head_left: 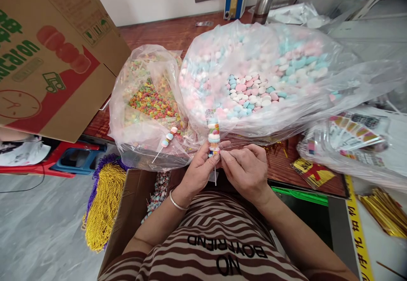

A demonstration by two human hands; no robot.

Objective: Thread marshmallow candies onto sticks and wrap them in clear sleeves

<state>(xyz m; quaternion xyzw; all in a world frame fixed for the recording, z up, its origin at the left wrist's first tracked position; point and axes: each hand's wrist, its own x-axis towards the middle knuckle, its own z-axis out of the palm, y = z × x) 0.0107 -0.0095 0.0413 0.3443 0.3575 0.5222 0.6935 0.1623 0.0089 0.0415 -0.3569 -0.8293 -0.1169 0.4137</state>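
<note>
Two hands met at one candy skewer (213,139): the left hand (199,171) pinched the stick upright just under the stacked sweets, probably to keep them steady, and the right hand (246,168) closed its fingertips on the same place. Behind, on the desk (280,162), lay a bag of pastel candies (254,77) and a bag of coloured rings (152,98), crowding the reach.

candy bags (254,81) ahead, carton (133,213) below

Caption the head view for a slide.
Both hands hold a candy skewer before bags of pastel candies and colourful rings.
</note>
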